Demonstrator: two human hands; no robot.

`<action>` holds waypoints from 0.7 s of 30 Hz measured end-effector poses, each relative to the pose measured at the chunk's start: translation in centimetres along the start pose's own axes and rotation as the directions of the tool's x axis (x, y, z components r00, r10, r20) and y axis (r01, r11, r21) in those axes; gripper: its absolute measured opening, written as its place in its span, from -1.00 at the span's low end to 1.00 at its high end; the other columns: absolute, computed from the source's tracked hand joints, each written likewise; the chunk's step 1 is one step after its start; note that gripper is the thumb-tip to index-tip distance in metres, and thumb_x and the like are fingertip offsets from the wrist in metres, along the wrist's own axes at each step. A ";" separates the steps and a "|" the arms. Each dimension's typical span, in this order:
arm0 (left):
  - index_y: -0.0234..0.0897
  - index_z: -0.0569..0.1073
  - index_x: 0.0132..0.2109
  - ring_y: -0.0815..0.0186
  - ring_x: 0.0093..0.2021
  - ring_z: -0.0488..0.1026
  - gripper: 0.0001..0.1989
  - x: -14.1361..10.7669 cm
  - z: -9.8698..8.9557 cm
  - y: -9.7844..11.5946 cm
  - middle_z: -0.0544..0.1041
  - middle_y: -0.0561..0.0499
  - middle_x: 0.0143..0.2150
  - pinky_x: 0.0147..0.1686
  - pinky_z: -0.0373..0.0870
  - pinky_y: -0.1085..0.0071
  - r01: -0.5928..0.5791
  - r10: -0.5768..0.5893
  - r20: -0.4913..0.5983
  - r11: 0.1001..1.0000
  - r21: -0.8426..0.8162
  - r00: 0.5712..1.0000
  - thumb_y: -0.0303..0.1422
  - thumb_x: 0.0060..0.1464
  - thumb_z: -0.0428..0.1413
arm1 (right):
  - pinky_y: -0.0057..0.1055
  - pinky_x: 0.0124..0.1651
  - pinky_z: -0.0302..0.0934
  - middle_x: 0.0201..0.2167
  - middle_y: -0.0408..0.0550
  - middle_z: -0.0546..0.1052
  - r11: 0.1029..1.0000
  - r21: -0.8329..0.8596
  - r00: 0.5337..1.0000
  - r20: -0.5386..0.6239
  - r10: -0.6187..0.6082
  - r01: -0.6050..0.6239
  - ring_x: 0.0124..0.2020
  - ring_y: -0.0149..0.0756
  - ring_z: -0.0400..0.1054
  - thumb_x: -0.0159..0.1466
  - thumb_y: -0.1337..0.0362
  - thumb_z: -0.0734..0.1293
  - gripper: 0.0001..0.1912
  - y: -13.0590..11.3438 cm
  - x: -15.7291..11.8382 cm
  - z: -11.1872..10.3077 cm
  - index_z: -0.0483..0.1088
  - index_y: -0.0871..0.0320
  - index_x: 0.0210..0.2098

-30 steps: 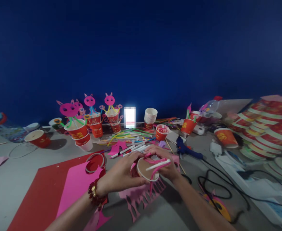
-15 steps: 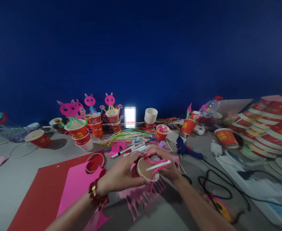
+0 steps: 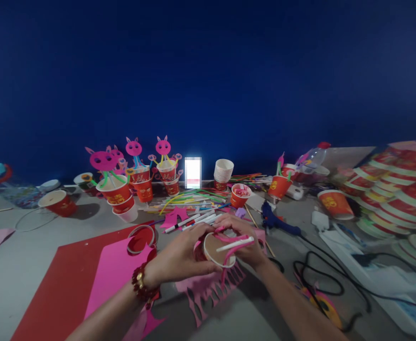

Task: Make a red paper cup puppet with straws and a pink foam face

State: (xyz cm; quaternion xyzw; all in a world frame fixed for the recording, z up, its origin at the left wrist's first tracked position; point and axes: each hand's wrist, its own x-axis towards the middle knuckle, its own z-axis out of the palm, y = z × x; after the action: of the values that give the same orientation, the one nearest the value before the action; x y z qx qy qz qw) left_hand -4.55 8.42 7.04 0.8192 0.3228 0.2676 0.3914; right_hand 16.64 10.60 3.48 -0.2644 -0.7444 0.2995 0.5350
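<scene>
A paper cup (image 3: 212, 250) is tilted with its white-rimmed mouth toward me. My left hand (image 3: 183, 253) curls round its left side, thumb along the near rim. From the right, my right hand (image 3: 252, 258) closes about the far and right side of the cup. Bendy pink sticks (image 3: 227, 259) and a white stick (image 3: 228, 245) cross the cup's mouth and reach over my right hand. Their lower ends and some right fingertips are hidden. Under the cup lies a pink sheet with cut-out gaps (image 3: 200, 310).
Left of my hands lie a red sheet (image 3: 55, 293), a pink sheet (image 3: 106, 272) and a tape roll (image 3: 140, 238). Markers (image 3: 199, 219) lie beyond. A blue glue gun (image 3: 277, 220) trails a black cord rightward. Decorated cups (image 3: 117, 195) stand at back left; stacked cups (image 3: 400, 199) at right.
The whole view has shifted very slightly. Both hands keep the same grip on the cup, and nothing was taken up or let go.
</scene>
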 end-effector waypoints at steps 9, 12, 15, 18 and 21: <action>-0.15 0.35 0.17 0.12 0.04 0.48 -0.39 0.0 0.0 0.0 0.50 -0.07 0.10 0.06 0.39 0.25 0.006 -0.006 0.002 1.000 0.012 1.000 -0.12 0.01 0.32 | -0.28 -0.28 0.40 -0.34 0.02 0.56 1.000 0.014 1.000 0.008 -0.015 0.015 -0.29 -0.13 0.47 0.25 0.02 0.43 -0.75 0.0 0.0 0.0 0.50 0.08 -0.32; -0.16 0.35 0.17 0.11 0.05 0.48 -0.39 0.0 0.0 0.0 0.51 -0.08 0.10 0.07 0.38 0.25 0.007 -0.007 0.000 1.000 0.017 1.000 -0.13 0.01 0.32 | -0.28 -0.28 0.40 -0.33 0.02 0.56 1.000 0.010 1.000 0.009 -0.004 0.004 -0.29 -0.15 0.47 0.24 -0.01 0.44 -0.71 0.1 0.0 0.0 0.50 0.09 -0.33; -0.16 0.35 0.17 0.11 0.05 0.48 -0.38 0.0 0.0 0.0 0.51 -0.08 0.10 0.06 0.38 0.25 0.005 -0.005 0.000 1.000 0.013 1.000 -0.13 0.01 0.32 | -0.29 -0.29 0.39 -0.31 0.03 0.56 1.000 0.023 1.000 0.014 -0.004 0.003 -0.29 -0.15 0.47 0.22 -0.05 0.43 -0.67 0.2 -0.1 0.0 0.50 0.10 -0.32; -0.16 0.35 0.17 0.13 0.05 0.48 -0.39 0.0 0.0 0.0 0.50 -0.07 0.10 0.05 0.38 0.27 -0.003 0.003 0.004 1.000 0.007 1.000 -0.15 0.01 0.33 | -0.29 -0.28 0.38 -0.32 0.03 0.56 1.000 0.021 1.000 0.014 -0.012 0.012 -0.28 -0.15 0.47 0.23 -0.03 0.44 -0.69 0.3 -0.2 -0.1 0.51 0.10 -0.31; -0.17 0.35 0.17 0.14 0.04 0.48 -0.39 0.1 0.0 -0.1 0.50 -0.07 0.09 0.05 0.38 0.28 -0.006 0.006 -0.001 1.000 0.007 1.000 -0.14 0.01 0.32 | -0.29 -0.27 0.38 -0.32 0.04 0.56 1.000 0.003 1.000 0.013 -0.006 0.006 -0.27 -0.14 0.47 0.26 0.00 0.41 -0.72 0.2 -0.2 -0.1 0.50 0.10 -0.31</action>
State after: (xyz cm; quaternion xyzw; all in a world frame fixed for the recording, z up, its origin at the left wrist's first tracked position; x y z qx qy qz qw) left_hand -4.59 8.53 6.98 0.8214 0.3214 0.2680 0.3876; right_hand 16.76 10.64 3.20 -0.2596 -0.7483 0.3009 0.5312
